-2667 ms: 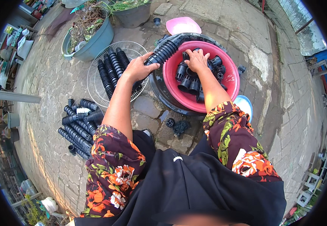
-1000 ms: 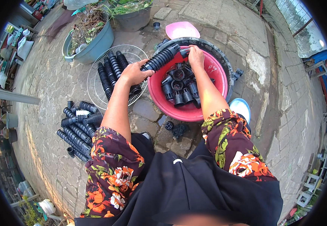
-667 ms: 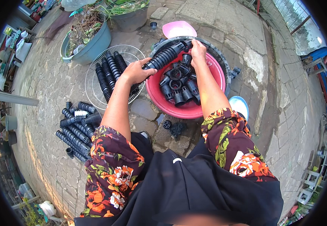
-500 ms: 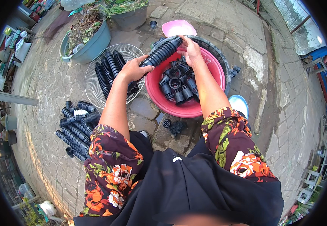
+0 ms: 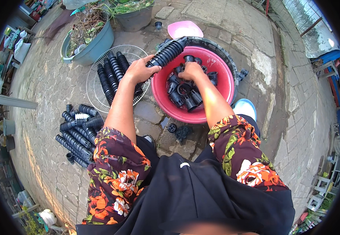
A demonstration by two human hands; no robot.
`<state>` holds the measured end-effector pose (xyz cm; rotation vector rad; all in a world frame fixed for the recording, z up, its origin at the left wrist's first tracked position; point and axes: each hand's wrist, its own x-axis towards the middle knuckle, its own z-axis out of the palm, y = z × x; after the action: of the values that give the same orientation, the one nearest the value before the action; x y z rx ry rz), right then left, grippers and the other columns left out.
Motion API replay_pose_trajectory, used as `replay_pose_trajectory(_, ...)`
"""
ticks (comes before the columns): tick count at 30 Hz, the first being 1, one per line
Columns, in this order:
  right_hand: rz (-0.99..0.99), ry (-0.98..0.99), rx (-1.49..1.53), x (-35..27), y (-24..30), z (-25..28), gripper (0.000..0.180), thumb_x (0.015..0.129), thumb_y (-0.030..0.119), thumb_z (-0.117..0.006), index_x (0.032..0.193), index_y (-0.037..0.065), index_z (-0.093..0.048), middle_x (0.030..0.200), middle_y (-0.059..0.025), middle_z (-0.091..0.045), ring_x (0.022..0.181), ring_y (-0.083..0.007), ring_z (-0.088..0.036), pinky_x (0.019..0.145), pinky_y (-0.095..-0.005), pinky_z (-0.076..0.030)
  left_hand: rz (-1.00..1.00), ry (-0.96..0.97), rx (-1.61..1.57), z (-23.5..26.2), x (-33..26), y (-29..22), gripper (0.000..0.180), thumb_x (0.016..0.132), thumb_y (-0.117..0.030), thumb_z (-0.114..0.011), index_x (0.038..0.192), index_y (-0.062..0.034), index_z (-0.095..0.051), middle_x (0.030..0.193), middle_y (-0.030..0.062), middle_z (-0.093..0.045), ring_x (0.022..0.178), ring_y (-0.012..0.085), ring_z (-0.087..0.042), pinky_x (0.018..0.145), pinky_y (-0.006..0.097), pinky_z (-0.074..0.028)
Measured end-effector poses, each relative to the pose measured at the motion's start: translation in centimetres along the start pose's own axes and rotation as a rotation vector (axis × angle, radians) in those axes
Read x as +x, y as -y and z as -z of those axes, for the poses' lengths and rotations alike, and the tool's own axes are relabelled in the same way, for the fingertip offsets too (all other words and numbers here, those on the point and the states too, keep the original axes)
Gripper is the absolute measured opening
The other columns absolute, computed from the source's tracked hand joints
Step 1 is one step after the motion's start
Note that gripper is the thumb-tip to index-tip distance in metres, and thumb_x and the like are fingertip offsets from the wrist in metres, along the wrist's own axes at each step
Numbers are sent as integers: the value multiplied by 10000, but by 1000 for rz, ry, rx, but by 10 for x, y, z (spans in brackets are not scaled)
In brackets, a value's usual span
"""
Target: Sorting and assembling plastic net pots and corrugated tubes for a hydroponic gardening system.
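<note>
My left hand [image 5: 139,71] is closed round the lower end of a long stack of nested black net pots [image 5: 168,53]. The stack slants up to the right over the rim of a red basin [image 5: 213,111]. My right hand [image 5: 192,71] is down in that basin, its fingers bent round a loose net pot, though the fingertips are partly hidden. Several more black net pots [image 5: 189,102] lie jumbled around it. Beside the basin, a white wire basket [image 5: 93,88] holds several long stacks of net pots [image 5: 105,83].
A heap of net-pot stacks [image 5: 76,139] lies on the paving at left, with one white piece. Dark mesh [image 5: 182,132] and a single pot [image 5: 172,127] lie before the basin. A pink bowl [image 5: 185,29], blue-grey planter [image 5: 95,47] and black tub rim [image 5: 232,58] stand beyond.
My right hand has left the far end of the stack and dropped into the basin. Pots in there have shifted. My left hand still holds the stack in nearly the same place.
</note>
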<state>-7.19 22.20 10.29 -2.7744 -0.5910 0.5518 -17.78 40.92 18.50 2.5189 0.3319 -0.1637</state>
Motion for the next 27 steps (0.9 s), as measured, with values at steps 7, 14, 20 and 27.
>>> replay_pose_trajectory(7,-286,-185,1630,19,-50,33,322,779,243,-599,1016,48,-501,877,-111,-547,713,-261,-565,617,-386,-520,16,21,-48,1,-4,-2,693,658,-451,-650,1253,-140,-477,1121,201,-564,1082,304,-523,939,357,-381)
replay_pose_trajectory(14,60,-309,1990,17,-25,38,518,796,208,-584,1246,178,-331,1042,-78,-496,785,-267,-551,650,-460,-451,-29,146,-59,-8,4,1,715,663,-478,-648,1264,-136,-466,1140,216,-548,1094,316,-512,951,356,-371)
replay_pose_trajectory(20,128,-267,1463,9,-5,38,490,805,215,-556,1256,208,-363,939,-59,-570,781,-184,-556,660,-374,-395,31,72,-216,-6,4,9,707,679,-436,-656,1275,-114,-451,1150,226,-539,1093,302,-518,947,339,-375)
replay_pose_trajectory(27,-278,-298,264,16,-17,4,598,764,440,-611,1187,55,-438,1025,-162,-595,949,-303,-578,821,-400,-456,16,43,-162,1,1,-8,694,695,-431,-643,1275,-106,-445,1173,214,-528,1124,304,-494,965,351,-357)
